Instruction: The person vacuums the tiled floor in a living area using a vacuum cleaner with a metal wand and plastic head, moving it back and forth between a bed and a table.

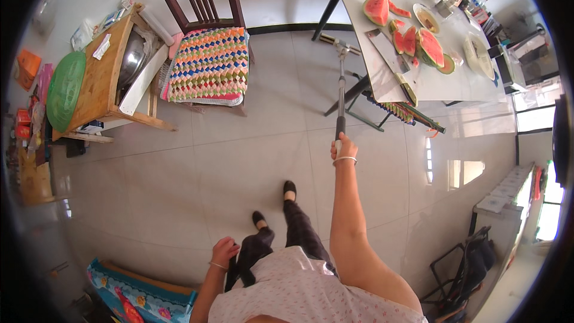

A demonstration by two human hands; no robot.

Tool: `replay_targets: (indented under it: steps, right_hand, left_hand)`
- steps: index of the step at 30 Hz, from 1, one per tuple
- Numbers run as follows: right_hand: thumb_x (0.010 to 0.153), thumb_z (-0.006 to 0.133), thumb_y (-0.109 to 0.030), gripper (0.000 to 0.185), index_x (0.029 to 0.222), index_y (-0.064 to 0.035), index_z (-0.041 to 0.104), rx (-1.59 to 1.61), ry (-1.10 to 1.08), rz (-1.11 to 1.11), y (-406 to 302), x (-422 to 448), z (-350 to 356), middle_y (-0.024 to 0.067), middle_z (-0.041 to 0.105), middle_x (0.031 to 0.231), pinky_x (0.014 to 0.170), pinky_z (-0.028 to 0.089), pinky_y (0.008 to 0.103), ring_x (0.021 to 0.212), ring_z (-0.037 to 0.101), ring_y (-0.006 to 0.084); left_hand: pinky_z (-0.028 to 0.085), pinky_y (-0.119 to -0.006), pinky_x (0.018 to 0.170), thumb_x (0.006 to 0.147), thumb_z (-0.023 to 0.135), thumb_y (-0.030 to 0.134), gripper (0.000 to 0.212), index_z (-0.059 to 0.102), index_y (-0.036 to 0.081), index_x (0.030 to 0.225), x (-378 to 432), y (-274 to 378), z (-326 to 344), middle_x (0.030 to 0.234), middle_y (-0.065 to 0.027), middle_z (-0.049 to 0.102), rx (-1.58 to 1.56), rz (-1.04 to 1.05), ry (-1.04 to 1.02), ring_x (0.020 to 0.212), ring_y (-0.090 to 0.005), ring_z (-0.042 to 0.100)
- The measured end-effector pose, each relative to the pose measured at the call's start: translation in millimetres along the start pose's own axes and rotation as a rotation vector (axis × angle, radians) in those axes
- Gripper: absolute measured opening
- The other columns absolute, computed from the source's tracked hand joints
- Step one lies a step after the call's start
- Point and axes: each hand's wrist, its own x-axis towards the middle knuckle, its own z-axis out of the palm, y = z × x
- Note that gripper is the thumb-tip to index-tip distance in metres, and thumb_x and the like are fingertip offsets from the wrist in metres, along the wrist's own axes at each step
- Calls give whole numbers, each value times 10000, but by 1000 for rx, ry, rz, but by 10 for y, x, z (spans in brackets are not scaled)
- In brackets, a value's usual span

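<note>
My right hand (344, 147) is closed around the grip of a long-handled mop (342, 98). The metal pole runs away from me, and the wide mop head (340, 45) is on the floor by the table's legs. Low beside my thigh is my left hand (225, 251), its fingers curled at a dark item (232, 267) that I cannot make out. Above the mop's right side stands a white-topped table (466, 85) with cut watermelon (376, 9) on it. A large kitchen knife (390, 56) lies there, its handle reaching the near edge.
A chair with a woven cushion (208, 65) stands by the wall. Left of it are a wooden cabinet (101, 67) and a green plastic cover (66, 92). A folding stool (394, 112) is partly under the table. A black folding chair (466, 260) stands right; a flowered cloth (143, 294) lies lower left.
</note>
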Motion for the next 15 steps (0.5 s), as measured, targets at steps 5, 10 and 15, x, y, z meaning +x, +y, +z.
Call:
replay_targets:
  steps: [5,10,15]
  right_hand:
    - [773,575,-215,220,711,-23,487,-23,30,15,-224,313,213,89,508,527,299,280,255,347,429,149]
    - [786,557,-252,235,732,-44,461,-59,40,-1,-260,394,412,84,505,544,294,270,234,358,431,144]
    - [782,556,-259,252,702,-38,465,-79,55,59,311,88,303,73,495,513,279,275,267,323,413,162]
  left_hand:
    - [501,-311,685,797,577,161,378,456,-8,1113,64,-70,61,968,-120,557,1,-9,-31,792,-244,604]
    - [504,-358,716,799,569,140,374,448,-11,1120,69,38,98,986,-115,552,10,-64,-32,811,-273,599]
    - [501,-355,700,806,555,156,376,452,-2,1131,183,193,-87,1006,-104,546,21,-8,-88,813,-275,599]
